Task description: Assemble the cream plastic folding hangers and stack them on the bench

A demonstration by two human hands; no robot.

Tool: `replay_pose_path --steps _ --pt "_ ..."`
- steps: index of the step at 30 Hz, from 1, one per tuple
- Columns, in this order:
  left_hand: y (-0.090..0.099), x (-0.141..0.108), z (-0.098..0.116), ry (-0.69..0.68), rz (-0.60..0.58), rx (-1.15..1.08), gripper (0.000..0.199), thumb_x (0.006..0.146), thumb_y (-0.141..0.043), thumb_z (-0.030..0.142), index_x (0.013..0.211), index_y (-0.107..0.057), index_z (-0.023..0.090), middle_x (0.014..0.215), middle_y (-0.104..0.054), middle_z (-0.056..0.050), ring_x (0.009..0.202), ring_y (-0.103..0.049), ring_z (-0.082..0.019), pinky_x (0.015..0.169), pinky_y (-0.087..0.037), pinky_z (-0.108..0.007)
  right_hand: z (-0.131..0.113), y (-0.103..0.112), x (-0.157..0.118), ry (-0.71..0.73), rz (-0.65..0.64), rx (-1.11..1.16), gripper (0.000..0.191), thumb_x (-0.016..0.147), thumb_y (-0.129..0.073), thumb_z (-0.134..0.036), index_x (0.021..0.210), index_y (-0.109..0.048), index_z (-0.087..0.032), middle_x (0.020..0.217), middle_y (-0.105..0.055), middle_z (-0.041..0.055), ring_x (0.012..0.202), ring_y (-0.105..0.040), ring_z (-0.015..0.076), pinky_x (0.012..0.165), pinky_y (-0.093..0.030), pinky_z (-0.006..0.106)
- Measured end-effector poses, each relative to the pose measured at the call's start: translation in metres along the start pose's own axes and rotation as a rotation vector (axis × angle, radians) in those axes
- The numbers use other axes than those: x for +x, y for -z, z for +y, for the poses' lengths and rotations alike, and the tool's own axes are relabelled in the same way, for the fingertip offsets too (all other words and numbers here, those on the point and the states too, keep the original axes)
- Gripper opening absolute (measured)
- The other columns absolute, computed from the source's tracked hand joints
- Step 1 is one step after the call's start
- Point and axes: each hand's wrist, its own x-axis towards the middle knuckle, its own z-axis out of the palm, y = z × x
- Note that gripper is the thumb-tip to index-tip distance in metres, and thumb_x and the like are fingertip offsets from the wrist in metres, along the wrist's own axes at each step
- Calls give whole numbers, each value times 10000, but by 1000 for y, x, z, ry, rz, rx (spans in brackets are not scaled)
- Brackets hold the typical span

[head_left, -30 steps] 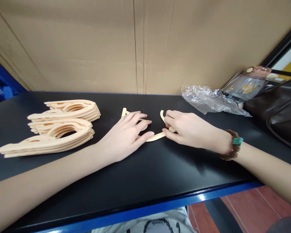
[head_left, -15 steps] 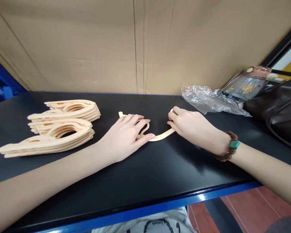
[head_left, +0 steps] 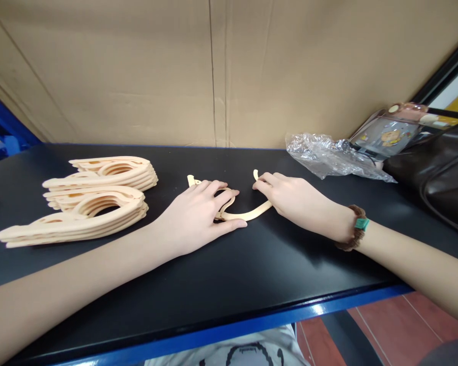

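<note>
A cream plastic piece with curved arms point(head_left: 252, 213) lies on the black tabletop point(head_left: 229, 284), partly hidden by both hands. My left hand point(head_left: 200, 216) rests palm down over its left part, fingers spread and thumb near the curved arm. Closed around the right end of that arm is my right hand point(head_left: 290, 197), with a short tip of the piece showing beyond the fingers. Two stacks of similar cream pieces, a rear one point(head_left: 110, 175) and a front one point(head_left: 91, 216), sit to the left of my left hand.
Crumpled clear plastic point(head_left: 328, 155) lies at the back right, beside a clear pouch point(head_left: 389, 137) and a dark leather bag point(head_left: 435, 168). A cardboard wall point(head_left: 156, 76) rises behind the table. A blue edge point(head_left: 221, 328) runs along the table's front.
My right hand has moved slightly left with the end of the curved arm, whose tip now shows more. The left thumb has shifted a little lower, uncovering more of the piece.
</note>
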Motion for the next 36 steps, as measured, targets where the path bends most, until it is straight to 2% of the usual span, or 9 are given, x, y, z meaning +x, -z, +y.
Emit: replay_pose_path --steps 4,9,15,21,27,32,36 --pt "0 0 1 -1 -2 8 653 881 -379 647 1303 -518 169 1300 -530 -116 1131 -518 -292 987 -399 -450 1 -1 1 46 13 60 344 893 -379 -15 1199 -505 -110 1103 -561 115 916 -574 216 756 -468 321" --pt "1 0 1 -9 5 17 648 884 -377 642 1307 -512 171 1302 -535 -121 1138 -519 -296 984 -404 -452 -1 -2 0 103 100 118 325 909 -386 -56 1207 -503 -110 1052 -561 103 874 -568 198 765 -471 321" --pt "0 -1 0 -11 12 6 648 881 -370 649 1292 -514 168 1299 -536 -125 1124 -524 -298 967 -415 -456 -7 2 0 130 146 159 245 959 -380 -177 1117 -553 -105 993 -577 100 827 -573 193 745 -463 322" --pt "1 -1 1 -1 1 -5 600 884 -404 616 1274 -517 174 1296 -537 -116 1131 -526 -298 961 -424 -453 -9 4 0 178 154 191 269 979 -357 -225 1090 -577 -116 970 -581 84 833 -577 183 760 -447 318" --pt "2 -1 3 42 20 -33 675 847 -411 680 1270 -501 162 1291 -543 -116 1124 -539 -293 940 -447 -433 -7 8 2 198 163 246 301 993 -340 -262 959 -607 -126 870 -597 51 755 -562 159 708 -415 293" --pt "1 -2 4 86 44 -4 690 835 -381 715 1213 -530 157 1264 -567 -113 1086 -564 -285 890 -479 -409 -8 14 0 212 111 263 439 977 -344 -459 984 -628 -124 899 -600 59 773 -564 165 711 -410 295" --pt "0 -3 5 101 61 77 615 854 -441 648 1195 -545 147 1238 -584 -98 1067 -572 -272 849 -494 -387 -8 16 -2 187 113 244 524 939 -348 -559 937 -627 -115 882 -590 62 749 -562 166 671 -394 293"
